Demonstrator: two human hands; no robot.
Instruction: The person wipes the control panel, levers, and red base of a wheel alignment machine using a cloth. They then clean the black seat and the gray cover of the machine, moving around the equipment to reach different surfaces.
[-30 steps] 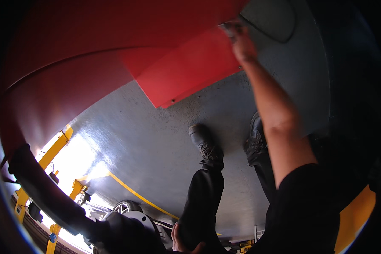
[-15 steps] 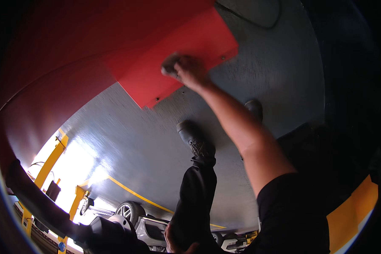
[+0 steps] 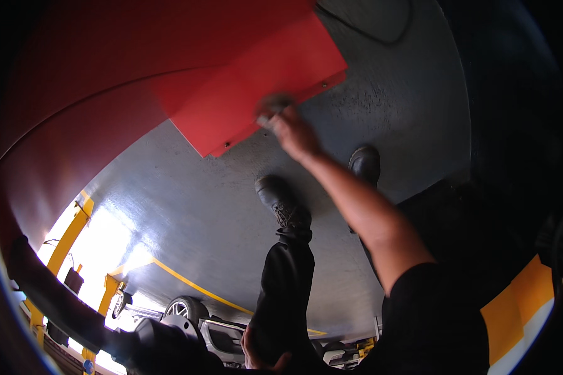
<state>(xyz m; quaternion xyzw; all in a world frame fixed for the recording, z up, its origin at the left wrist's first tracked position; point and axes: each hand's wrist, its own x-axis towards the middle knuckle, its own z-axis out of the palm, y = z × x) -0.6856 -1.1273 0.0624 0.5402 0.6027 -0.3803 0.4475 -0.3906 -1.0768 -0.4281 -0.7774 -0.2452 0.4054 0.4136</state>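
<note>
Step, as judged: wiping the red plate (image 3: 231,103) with your dark pad (image 3: 275,102).
Pad, too blurred to identify, shows upper centre over the plate's lower edge; your right hand (image 3: 295,133) has fingers closed around it. Next stroke probably calls for flat, even pressure, clear of edge bolts (image 3: 227,144). Left hand (image 3: 250,350), lower centre, against your leg (image 3: 284,287): finger spread, cannot tell.

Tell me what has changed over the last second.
The right hand, still holding a blurred dark object, moved left and closer in, from the right end of the red panel to its near edge. The left hand stays on the trouser leg, both boots on the floor.
</note>
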